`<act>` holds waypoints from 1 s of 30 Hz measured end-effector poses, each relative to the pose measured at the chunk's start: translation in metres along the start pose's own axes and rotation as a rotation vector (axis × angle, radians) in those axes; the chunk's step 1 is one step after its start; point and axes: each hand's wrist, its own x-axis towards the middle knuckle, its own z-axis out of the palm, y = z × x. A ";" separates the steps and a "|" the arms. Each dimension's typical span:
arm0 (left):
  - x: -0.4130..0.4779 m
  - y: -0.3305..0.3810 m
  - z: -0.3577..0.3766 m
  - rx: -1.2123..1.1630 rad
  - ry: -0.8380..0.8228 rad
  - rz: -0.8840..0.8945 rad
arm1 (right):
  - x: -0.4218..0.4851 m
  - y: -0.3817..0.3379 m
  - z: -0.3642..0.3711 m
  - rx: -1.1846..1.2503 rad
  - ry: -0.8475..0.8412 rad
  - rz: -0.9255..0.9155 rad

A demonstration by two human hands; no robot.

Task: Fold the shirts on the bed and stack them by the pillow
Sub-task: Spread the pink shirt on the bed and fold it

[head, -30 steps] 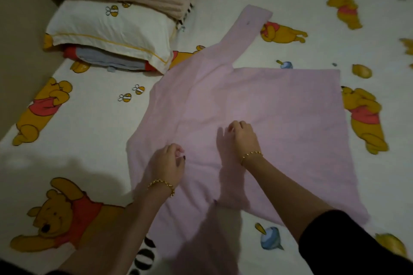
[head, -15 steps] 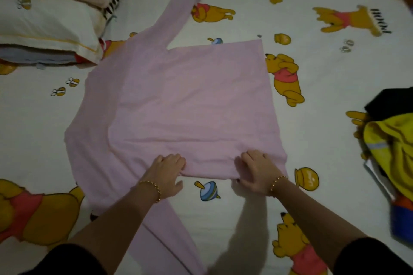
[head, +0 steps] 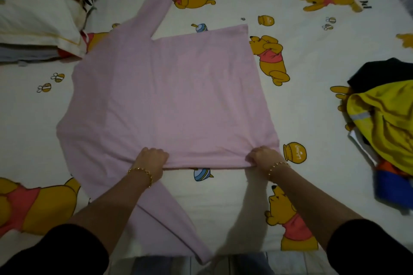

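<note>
A pink long-sleeved shirt (head: pixel 169 96) of thin, smooth cloth is spread flat on a white bed sheet (head: pixel 223 196) printed with yellow bears. "POOH" can be read in the print beyond the shirt. The shirt's near edge is gripped by the left hand (head: pixel 152 158) and the right hand (head: pixel 262 157), fingers curled. A white pillow (head: pixel 38 22) touches the shirt's far left shoulder. A crumpled yellow garment (head: pixel 388 123) is seen well to the shirt's right.

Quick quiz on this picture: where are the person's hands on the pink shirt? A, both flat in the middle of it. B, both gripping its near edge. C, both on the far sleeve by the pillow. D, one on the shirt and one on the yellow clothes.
B: the left hand and the right hand both grip the near edge of the pink shirt, fingers curled over the fabric.
</note>
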 end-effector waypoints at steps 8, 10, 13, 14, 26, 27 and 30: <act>-0.021 -0.019 -0.030 -0.245 0.181 0.054 | 0.003 -0.012 -0.047 0.150 0.073 0.030; -0.009 -0.035 -0.049 -0.307 0.244 0.026 | 0.022 -0.017 -0.075 0.167 0.110 0.013; 0.017 -0.059 -0.079 -0.388 0.320 -0.006 | 0.053 -0.023 -0.112 0.190 0.158 0.014; 0.027 -0.066 -0.089 -0.411 0.335 -0.018 | 0.065 -0.022 -0.122 0.204 0.170 0.019; 0.195 -0.140 -0.188 -0.518 0.403 -0.097 | 0.226 0.033 -0.220 0.356 0.293 0.088; 0.210 -0.147 -0.191 -0.525 0.408 -0.109 | 0.241 0.041 -0.226 0.369 0.325 0.107; 0.256 -0.170 -0.200 -0.554 0.413 -0.179 | 0.286 0.064 -0.248 0.401 0.480 0.153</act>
